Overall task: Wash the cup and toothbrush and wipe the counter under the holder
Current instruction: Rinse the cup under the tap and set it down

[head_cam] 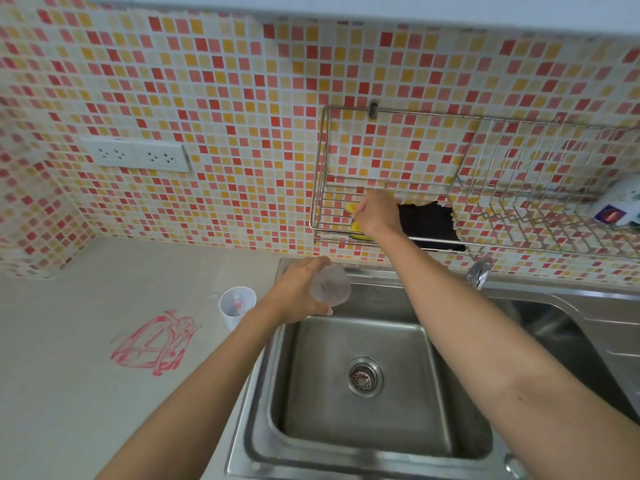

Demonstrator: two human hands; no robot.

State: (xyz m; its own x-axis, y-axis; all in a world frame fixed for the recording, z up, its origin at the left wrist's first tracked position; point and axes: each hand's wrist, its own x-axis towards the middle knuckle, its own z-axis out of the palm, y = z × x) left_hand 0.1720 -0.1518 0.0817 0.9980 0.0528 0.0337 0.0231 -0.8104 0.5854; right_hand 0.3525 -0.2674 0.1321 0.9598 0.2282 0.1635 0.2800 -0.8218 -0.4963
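Note:
My left hand [298, 292] grips a clear plastic cup [330, 284] over the back left corner of the steel sink [263, 393]. Up at the wire wall rack [322, 150], my right hand [377, 213] pinches a yellow sponge [356, 233] that lies on the rack's shelf. A white holder cup [237, 306] with something red and white inside stands on the counter just left of the sink. Red scribbled marks [156, 344] stain the counter [69, 375] to the holder's left.
A dark cloth [429, 225] lies in the rack right of the sponge. The tap [479, 270] juts out behind the sink's right side. A white packet [620, 206] sits at the rack's far right. Wall sockets [135, 154] sit above the counter.

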